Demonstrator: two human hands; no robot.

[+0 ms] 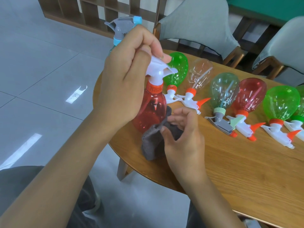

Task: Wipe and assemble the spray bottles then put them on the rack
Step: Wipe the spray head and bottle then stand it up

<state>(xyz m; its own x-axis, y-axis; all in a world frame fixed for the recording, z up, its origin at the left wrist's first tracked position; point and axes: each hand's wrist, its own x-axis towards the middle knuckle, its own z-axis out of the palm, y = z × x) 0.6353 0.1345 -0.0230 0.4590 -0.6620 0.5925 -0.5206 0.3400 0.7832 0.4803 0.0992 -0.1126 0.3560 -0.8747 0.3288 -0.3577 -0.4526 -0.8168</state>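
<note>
My left hand (121, 83) grips the white spray head (158, 69) of a red bottle (150, 111), thumb and fingers curled round its top. The bottle stands upright at the near left edge of the surface (238, 170), its body clear red plastic with an orange collar under the white head. My right hand (182, 137) pinches a grey cloth (153, 142) against the bottle's lower side, the cloth bunched and hanging down over the edge.

To the right a row of bottles lies with bases pointing far and spray heads near: a green one (178, 69) just behind the red bottle, a clear one (199, 73), a pale green one with a grey head (224, 89), a second red one (252, 94), and another green one (281, 104) at the right edge. Far left, behind my left hand, a grey and blue spray head (122, 26) rises.

The surface is rounded light wood. Two grey-cushioned chairs (197, 22) stand on its far side, a dark wooden shelf (92, 12) behind them, and the floor (41, 71) is glossy pale tile.
</note>
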